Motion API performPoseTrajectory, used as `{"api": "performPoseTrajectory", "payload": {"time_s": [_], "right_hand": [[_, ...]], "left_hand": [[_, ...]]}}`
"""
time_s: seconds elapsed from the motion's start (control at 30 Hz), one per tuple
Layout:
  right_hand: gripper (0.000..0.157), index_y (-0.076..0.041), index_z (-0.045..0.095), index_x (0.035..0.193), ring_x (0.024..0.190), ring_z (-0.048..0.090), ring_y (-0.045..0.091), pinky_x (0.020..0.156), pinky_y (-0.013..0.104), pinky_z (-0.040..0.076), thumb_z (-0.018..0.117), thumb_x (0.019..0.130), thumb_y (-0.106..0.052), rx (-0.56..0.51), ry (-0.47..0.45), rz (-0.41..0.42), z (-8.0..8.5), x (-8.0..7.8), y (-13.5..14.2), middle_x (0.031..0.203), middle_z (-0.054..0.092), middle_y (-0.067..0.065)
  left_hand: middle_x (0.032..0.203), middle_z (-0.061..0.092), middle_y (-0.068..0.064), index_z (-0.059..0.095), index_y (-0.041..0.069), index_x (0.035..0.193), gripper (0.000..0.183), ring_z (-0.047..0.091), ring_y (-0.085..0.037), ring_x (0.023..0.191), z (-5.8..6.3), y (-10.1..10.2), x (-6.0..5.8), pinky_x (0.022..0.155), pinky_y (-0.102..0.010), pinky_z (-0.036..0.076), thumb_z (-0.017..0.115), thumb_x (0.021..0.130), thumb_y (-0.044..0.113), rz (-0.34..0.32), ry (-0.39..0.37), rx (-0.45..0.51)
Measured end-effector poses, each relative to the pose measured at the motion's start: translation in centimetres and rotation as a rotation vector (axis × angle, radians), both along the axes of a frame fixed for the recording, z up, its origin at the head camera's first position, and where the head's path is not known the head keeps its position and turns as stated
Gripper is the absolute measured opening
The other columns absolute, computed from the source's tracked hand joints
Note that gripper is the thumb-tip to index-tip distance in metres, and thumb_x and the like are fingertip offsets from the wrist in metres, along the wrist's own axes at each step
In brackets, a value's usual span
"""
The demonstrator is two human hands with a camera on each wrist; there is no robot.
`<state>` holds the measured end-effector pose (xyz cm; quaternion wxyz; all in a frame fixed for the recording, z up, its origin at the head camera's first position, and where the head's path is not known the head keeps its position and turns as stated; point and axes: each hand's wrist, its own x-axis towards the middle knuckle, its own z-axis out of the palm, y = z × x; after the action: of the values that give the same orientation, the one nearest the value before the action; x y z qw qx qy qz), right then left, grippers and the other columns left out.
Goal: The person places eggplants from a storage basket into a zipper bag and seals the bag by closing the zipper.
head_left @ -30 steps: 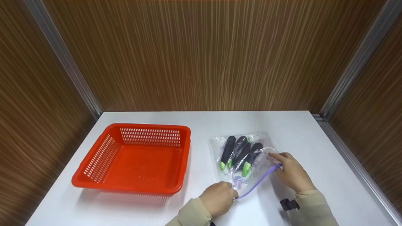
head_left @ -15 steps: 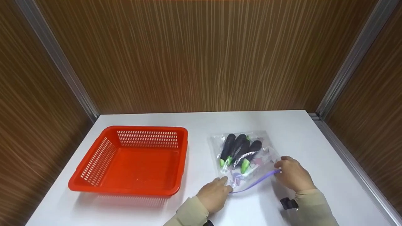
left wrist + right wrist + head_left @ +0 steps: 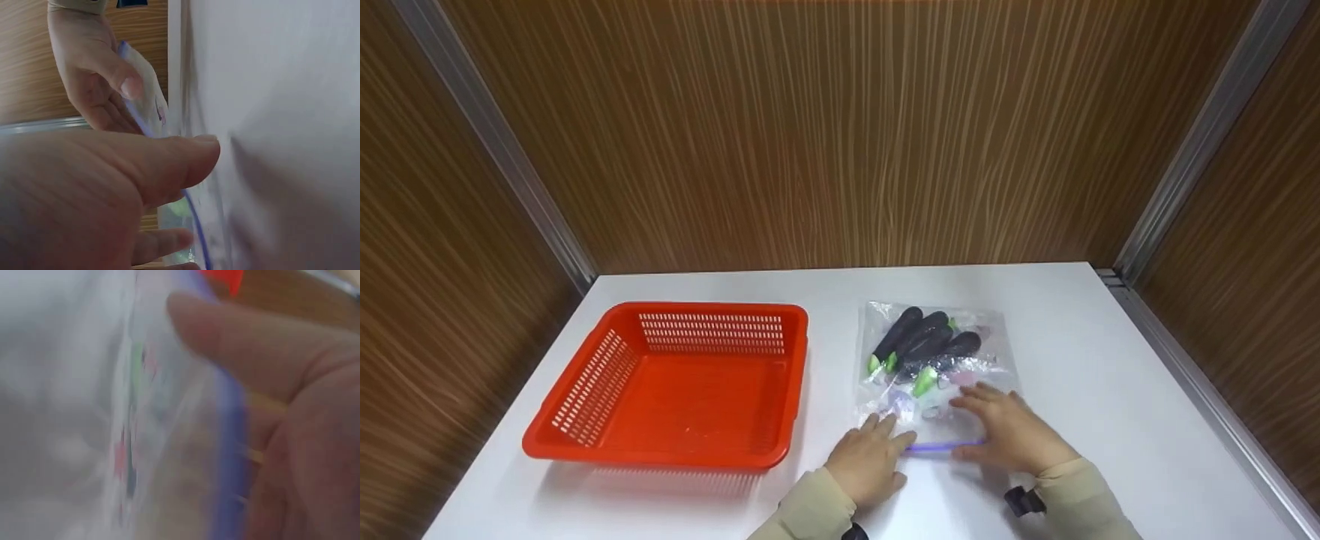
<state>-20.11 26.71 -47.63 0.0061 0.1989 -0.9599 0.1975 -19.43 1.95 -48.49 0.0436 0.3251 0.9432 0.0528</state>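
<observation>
A clear zip bag [image 3: 997, 341] lies on the white table, right of centre. Several dark eggplants [image 3: 919, 341] with green caps are inside it, bunched toward the far end. Along its near edge runs a purple strip [image 3: 936, 448]. My left hand [image 3: 868, 460], fingers spread, is at the left end of that strip. Over the bag's near right part is my right hand [image 3: 1012, 431], its fingers extended and apart from the thumb. In the left wrist view the purple-edged film passes between that hand's thumb and fingers. The right wrist view is blurred; the thumb [image 3: 225, 332] overlaps the film there.
A red plastic basket [image 3: 799, 375] with slotted sides stands on the table [image 3: 840, 292] to the left. Wood-grain panels [image 3: 840, 135] enclose the back and sides, with metal strips in the corners. A small black device [image 3: 1024, 500] sits at the right wrist.
The right hand has left the bag's right corner and moved left over the film. The left hand's fingers have spread. The near edge now lies straighter, and the eggplants have shifted slightly away and left.
</observation>
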Motion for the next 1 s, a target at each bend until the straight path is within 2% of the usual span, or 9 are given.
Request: {"api": "performPoseTrajectory", "payload": {"time_s": [0.1,0.23,0.37,0.67,0.87,1.0], "right_hand": [[0.061,-0.005,0.063,0.122,0.121,0.049,0.045,0.097,0.066,0.033,0.075,0.077,-0.045,-0.013,-0.057,0.088,-0.4,0.1,-1.0,0.133,0.053,0.024],[0.048,0.0,0.066,0.112,0.112,0.056,0.046,0.094,0.058,0.041,0.076,0.079,-0.034,-0.031,-0.052,0.136,-0.9,-0.1,-1.3,0.124,0.057,0.028],[0.041,0.0,0.068,0.108,0.109,0.058,0.045,0.094,0.056,0.043,0.076,0.077,-0.026,-0.044,-0.02,0.141,-1.4,-0.3,-1.5,0.121,0.059,0.028],[0.034,-0.001,0.07,0.103,0.103,0.061,0.04,0.09,0.054,0.046,0.077,0.076,-0.022,-0.03,0.049,0.128,-1.8,-0.4,-2.2,0.112,0.065,0.022],[0.035,-0.001,0.07,0.102,0.103,0.062,0.039,0.089,0.053,0.047,0.078,0.076,-0.024,-0.021,0.047,0.101,-1.8,-0.1,-2.4,0.112,0.065,0.02],[0.036,-0.004,0.069,0.106,0.104,0.061,0.039,0.088,0.054,0.048,0.076,0.079,-0.026,-0.025,0.031,0.11,-1.6,0.3,-2.5,0.115,0.064,0.02]], "left_hand": [[0.145,0.043,-0.013,0.056,0.026,0.135,0.051,0.044,-0.035,0.129,0.0,0.0,0.0,0.097,-0.046,0.044,0.066,0.087,0.038,-0.012,-0.024,-0.022],[0.14,0.049,-0.012,0.06,0.026,0.131,0.046,0.048,-0.035,0.125,0.0,-0.1,-0.1,0.095,-0.043,0.046,0.066,0.087,0.038,-0.027,-0.007,-0.044],[0.134,0.054,-0.01,0.063,0.026,0.127,0.043,0.052,-0.033,0.12,-0.2,-0.3,-0.2,0.092,-0.041,0.048,0.067,0.086,0.037,-0.041,0.029,-0.055],[0.127,0.058,-0.008,0.066,0.025,0.123,0.039,0.055,-0.024,0.105,-0.5,-0.6,-0.2,0.081,-0.036,0.05,0.068,0.085,0.035,-0.048,0.061,-0.035],[0.122,0.059,-0.006,0.066,0.023,0.121,0.038,0.056,-0.023,0.102,-0.4,-0.6,-0.2,0.079,-0.035,0.05,0.068,0.085,0.036,-0.058,0.055,-0.034],[0.107,0.063,-0.002,0.067,0.019,0.116,0.033,0.059,-0.018,0.091,-0.1,-0.4,-0.5,0.075,-0.031,0.05,0.068,0.087,0.034,-0.09,0.075,0.007]]}}
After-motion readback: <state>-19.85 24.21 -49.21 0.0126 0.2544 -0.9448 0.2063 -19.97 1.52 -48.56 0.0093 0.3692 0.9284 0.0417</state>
